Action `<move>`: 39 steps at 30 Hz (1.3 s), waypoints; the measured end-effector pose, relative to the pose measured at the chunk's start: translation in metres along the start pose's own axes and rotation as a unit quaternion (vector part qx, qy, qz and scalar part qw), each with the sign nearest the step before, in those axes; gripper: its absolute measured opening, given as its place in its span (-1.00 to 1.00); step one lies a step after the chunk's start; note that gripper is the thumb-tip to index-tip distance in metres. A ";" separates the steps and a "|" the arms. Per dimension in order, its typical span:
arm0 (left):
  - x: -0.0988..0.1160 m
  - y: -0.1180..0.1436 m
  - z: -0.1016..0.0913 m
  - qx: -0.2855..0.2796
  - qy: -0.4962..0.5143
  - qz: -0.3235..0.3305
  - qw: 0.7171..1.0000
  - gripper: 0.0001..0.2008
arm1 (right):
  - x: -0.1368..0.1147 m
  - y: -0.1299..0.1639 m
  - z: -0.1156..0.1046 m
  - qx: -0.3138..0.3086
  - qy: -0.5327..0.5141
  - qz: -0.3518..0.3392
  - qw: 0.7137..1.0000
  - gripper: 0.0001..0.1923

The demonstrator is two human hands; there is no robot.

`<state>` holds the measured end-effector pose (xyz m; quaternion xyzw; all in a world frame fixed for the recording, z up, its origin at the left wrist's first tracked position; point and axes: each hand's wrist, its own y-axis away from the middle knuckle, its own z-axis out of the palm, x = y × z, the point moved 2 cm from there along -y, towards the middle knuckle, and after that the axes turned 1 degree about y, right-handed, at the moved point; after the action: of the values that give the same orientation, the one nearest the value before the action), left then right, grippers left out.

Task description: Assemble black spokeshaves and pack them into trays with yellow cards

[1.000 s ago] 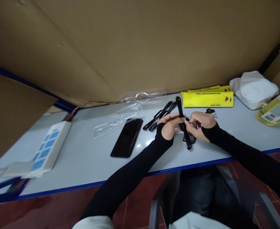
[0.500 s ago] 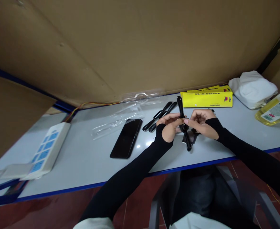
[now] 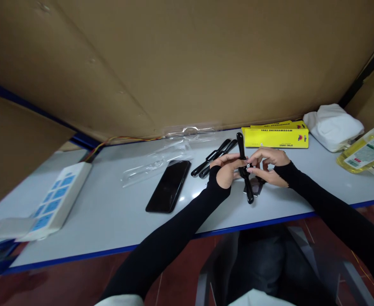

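Observation:
My left hand (image 3: 225, 172) is closed around the middle of a black spokeshave (image 3: 241, 146), whose two handles point up and down in the head view. At its centre, the thumb and fingers of my right hand (image 3: 268, 165) pinch a small silver round part (image 3: 248, 165). Whether that part is fixed to the tool I cannot tell. Below my right hand lie dark small parts (image 3: 256, 187) on the table, partly covered. Two more black spokeshaves (image 3: 210, 158) lie side by side, just left of my left hand.
A black phone (image 3: 168, 187) and clear plastic packaging (image 3: 161, 163) lie on the table (image 3: 110, 221). Yellow tool cards (image 3: 276, 138) are stacked at the back. To the right are a white cloth bundle (image 3: 333, 125) and a bottle of yellow liquid (image 3: 366, 148); a power strip (image 3: 59, 199) is at left.
My right hand's fingers have come closer to the spokeshave's centre, where the silver part now shows. The left hand keeps its hold. The view has shifted slightly.

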<state>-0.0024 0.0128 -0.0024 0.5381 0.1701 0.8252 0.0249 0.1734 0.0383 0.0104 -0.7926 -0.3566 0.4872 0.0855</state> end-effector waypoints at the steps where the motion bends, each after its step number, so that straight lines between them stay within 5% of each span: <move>1: 0.000 -0.001 0.000 -0.005 0.002 0.001 1.000 -0.58 | 0.000 0.000 0.001 0.007 0.005 0.000 1.000 -0.79; 14: 0.002 -0.004 -0.001 0.009 0.022 -0.005 1.000 -0.63 | -0.002 0.007 0.006 0.018 -0.034 0.070 0.997 -0.79; 34: -0.006 -0.007 -0.004 -0.033 -0.007 -0.076 0.997 -0.54 | 0.009 0.002 -0.002 -0.010 -0.056 0.025 0.998 -0.64; 39: -0.005 -0.010 -0.006 -0.028 0.000 -0.078 0.997 -0.57 | 0.008 -0.001 0.001 0.003 -0.045 0.009 0.999 -0.75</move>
<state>-0.0068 0.0197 -0.0120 0.5224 0.1883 0.8250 0.1048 0.1741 0.0439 0.0042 -0.7727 -0.3511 0.5246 0.0670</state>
